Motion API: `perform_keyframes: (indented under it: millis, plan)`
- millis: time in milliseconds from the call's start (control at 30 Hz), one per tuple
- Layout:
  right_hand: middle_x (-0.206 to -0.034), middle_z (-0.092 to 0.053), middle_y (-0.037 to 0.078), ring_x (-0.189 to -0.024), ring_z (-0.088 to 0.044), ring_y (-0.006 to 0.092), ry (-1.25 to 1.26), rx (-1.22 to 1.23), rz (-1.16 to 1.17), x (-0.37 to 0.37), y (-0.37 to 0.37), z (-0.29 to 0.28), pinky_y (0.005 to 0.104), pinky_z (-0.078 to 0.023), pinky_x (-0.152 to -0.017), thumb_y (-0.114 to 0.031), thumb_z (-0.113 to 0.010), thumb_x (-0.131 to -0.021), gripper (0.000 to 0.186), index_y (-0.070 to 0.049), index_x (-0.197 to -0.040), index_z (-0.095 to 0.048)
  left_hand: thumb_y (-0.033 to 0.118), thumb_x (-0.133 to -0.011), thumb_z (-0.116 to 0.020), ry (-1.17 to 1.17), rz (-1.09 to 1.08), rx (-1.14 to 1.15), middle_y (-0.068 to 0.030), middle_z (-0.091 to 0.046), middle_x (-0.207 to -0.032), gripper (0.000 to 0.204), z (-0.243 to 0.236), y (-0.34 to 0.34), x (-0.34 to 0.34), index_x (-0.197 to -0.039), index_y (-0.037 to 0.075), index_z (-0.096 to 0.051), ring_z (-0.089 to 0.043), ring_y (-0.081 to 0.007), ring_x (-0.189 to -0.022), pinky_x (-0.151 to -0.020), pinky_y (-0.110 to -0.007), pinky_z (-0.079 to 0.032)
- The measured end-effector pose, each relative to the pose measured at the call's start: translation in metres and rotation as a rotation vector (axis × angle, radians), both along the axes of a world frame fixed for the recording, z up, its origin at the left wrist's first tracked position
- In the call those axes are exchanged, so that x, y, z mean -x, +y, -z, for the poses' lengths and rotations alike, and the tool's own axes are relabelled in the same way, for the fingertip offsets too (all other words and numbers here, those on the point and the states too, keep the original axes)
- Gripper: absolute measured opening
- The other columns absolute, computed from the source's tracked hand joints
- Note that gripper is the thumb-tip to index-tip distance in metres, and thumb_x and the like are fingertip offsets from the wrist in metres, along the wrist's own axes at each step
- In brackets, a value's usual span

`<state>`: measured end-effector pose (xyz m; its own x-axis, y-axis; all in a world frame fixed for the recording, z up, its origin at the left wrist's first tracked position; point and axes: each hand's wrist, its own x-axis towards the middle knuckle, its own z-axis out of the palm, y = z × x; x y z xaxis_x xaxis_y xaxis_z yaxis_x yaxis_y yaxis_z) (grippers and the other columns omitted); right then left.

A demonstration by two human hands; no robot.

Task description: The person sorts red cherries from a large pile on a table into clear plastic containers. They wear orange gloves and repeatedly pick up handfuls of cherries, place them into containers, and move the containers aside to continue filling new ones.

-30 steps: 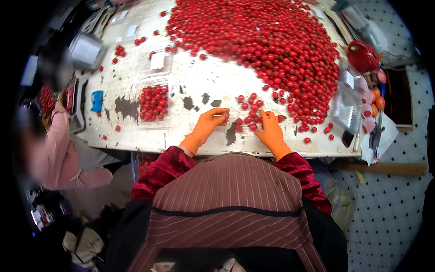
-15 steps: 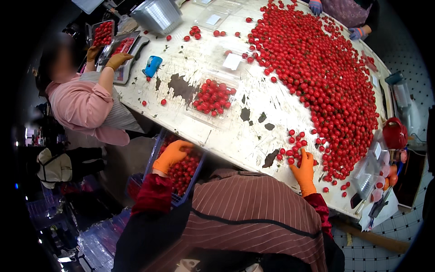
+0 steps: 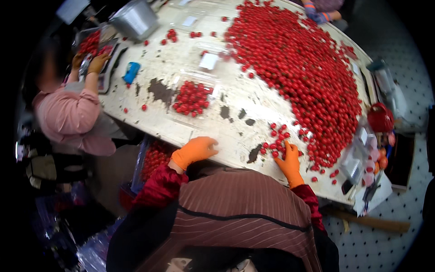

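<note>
Two orange-gloved hands stand over the near side of the white worktop (image 3: pixel 226 131), and the left has moved more. Half a second ago the left hand (image 3: pixel 194 153) was down over the blue crate (image 3: pixel 137 170), below the near edge; now it is back up across that edge, to the right of the crate. A second ago it held a tomato; now none shows in it, so it seems free again. The right hand (image 3: pixel 290 168) stays beside the small cluster of cherry tomatoes (image 3: pixel 280 137), which lies just beyond its fingers, left of the large pile (image 3: pixel 299 77).

The left hand points to the right, back upward, with loosely curled fingers slightly parted. The right hand points away from the body, thumb spread from the fingers; whether it touches a tomato I cannot tell. Both forearms, in dark red velvet sleeves (image 3: pixel 158 187), come up from the near side. Farther left, a clear punnet (image 3: pixel 181 119) holds more tomatoes.
</note>
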<state>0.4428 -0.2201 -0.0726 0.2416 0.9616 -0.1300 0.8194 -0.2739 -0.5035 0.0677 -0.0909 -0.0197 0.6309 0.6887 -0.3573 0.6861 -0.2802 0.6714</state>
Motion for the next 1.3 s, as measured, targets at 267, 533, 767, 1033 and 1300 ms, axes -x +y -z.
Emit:
perform_keyframes:
  millis: [267,533,767,1033,1300]
  plan:
    - [-0.127,-0.047,0.013,-0.115,-0.049,0.0323,0.045,0.023,0.060,0.004,-0.003,-0.003,0.0395,-0.048,-0.092,-0.017,-0.083,-0.066,0.085,-0.009,-0.141,-0.044,0.028,-0.083,-0.074,-0.161,0.180,0.020,-0.0162,-0.062,-0.109,0.056,0.018,0.010,-0.093,-0.131,0.004,-0.056,-0.062,-0.0313,-0.101,-0.088,-0.037,-0.050]
    - [-0.126,-0.048,0.012,-0.116,-0.049,0.0333,0.036,0.050,0.069,0.008,-0.002,-0.011,0.0402,-0.050,-0.090,-0.018,-0.082,-0.068,0.082,-0.012,-0.140,-0.043,0.030,-0.083,-0.074,-0.124,0.304,0.058,-0.0158,-0.058,-0.117,0.061,0.019,0.021,-0.145,-0.134,0.005,-0.053,-0.060,-0.0300,-0.106,-0.092,-0.035,-0.049]
    - [-0.126,-0.048,0.012,-0.115,-0.050,0.0331,0.073,0.037,0.088,0.006,-0.007,-0.017,0.0399,-0.050,-0.089,-0.019,-0.081,-0.071,0.077,-0.010,-0.139,-0.045,0.031,-0.078,-0.077,-0.187,0.255,-0.168,-0.0171,-0.056,-0.118,0.069,0.028,0.053,-0.213,-0.137,0.007,-0.050,-0.059,-0.0331,-0.100,-0.087,-0.038,-0.050]
    - [-0.127,-0.048,0.018,-0.112,-0.054,0.0331,0.296,0.065,0.155,0.003,-0.002,-0.028,0.0389,-0.049,-0.092,-0.028,-0.085,-0.068,0.097,-0.003,-0.147,-0.034,0.029,-0.079,-0.072,-0.050,0.388,-0.263,-0.0231,-0.052,-0.122,0.074,0.025,0.036,-0.263,-0.144,0.012,-0.041,-0.050,-0.0460,-0.109,-0.086,-0.048,-0.050]
    - [-0.132,-0.046,0.020,-0.122,-0.048,0.0378,0.146,0.162,0.150,-0.012,0.038,-0.052,0.0434,-0.046,-0.098,-0.045,-0.089,-0.057,0.111,-0.007,-0.147,-0.036,0.029,-0.076,-0.071,-0.061,0.449,-0.252,-0.0214,-0.050,-0.125,0.064,0.030,0.035,-0.268,-0.133,0.010,-0.050,-0.048,-0.0457,-0.111,-0.090,-0.049,-0.049]
